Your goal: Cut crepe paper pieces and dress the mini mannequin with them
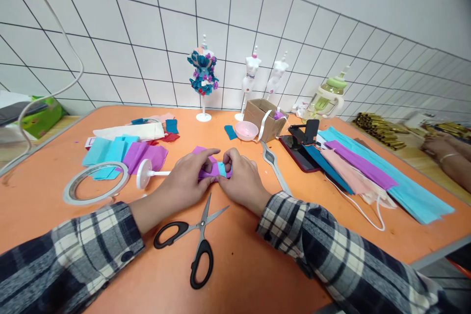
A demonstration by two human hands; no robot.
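Observation:
A miniature dress form lies on its side between my hands, its white round base [144, 174] and stem pointing left. Purple crepe paper [208, 170] is wrapped around its body, most of which my fingers cover. My left hand [186, 172] is closed around the wrapped form. On the other side, my right hand [241, 176] pinches a light blue paper strip [222, 169] against the purple paper. Scissors [202, 225] with black handles lie with blades apart just below my hands.
Left are a tape roll [69, 191] and cut paper pieces [108, 149]. Behind stand a decorated dress form [203, 76], two white ones, a pink bowl [246, 130], a cardboard box [270, 125] and a bottle [327, 95]. Paper sheets [375, 162] lie right; another person's hand [439, 147] shows beyond.

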